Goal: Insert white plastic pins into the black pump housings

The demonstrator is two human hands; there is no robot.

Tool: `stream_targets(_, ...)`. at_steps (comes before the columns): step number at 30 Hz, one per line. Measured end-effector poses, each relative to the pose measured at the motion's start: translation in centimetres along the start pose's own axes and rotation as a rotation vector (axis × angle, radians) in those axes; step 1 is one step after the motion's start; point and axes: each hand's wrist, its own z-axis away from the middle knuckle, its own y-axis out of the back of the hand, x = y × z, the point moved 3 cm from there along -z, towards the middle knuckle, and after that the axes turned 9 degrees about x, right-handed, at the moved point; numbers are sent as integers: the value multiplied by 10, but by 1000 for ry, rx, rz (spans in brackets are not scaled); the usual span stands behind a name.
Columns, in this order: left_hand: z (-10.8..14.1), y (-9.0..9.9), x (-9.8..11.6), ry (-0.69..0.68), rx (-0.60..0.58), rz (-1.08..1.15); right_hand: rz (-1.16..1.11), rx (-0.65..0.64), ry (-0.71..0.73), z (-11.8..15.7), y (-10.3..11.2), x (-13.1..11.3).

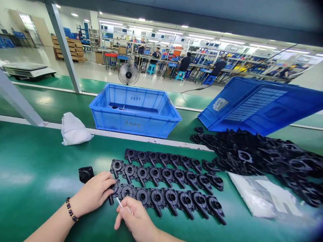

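Observation:
Black plastic pump housings with round centres and side spouts lie in three rows on the green table. My left hand (97,190) has its fingers closed on the edge of the leftmost pump housing (115,189) in the front row. Pinched in my right hand (137,216) is a thin white stick (118,201); its upper end points at that same housing, and whether it touches cannot be made out. Left of the rows, near my left hand, sits a single black part (86,174) with a raised round body.
A blue crate (136,129) with a few small items stands behind the rows. On the right, a tilted blue crate (252,101) rests by a heap of black parts (264,151). Nearby lie a clear plastic bag (254,198) and, at left, a white bag (74,131).

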Motion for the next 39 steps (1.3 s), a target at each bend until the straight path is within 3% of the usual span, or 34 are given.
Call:
stream_targets(5,1,9,-7,100,38,169,36,36,-13,0,2,0)
stream_targets(10,-2,24,-12,283,70,549,15,25,-34,-2,3,3)
stream_targets(14,-6,21,-10,341,-24,909,-48,-7,-77,-4,2,6)
stream_targets(19,-5,8,-3,441,-165,1143,-79,-43,-149,-5,0,4)
stream_targets(23,-1,-2,-4,516,-221,1160,-68,-78,-157,-3,-1,1)
stream_targets(27,2,-8,-8,500,-224,1152,-84,-91,-166,-3,0,1)
stream_targets(35,-2,-2,-1,486,-246,1062,-281,-102,-296,-3,-3,5)
stream_targets(39,-1,-4,1,464,-256,1050,-245,-108,-282,-2,-4,4)
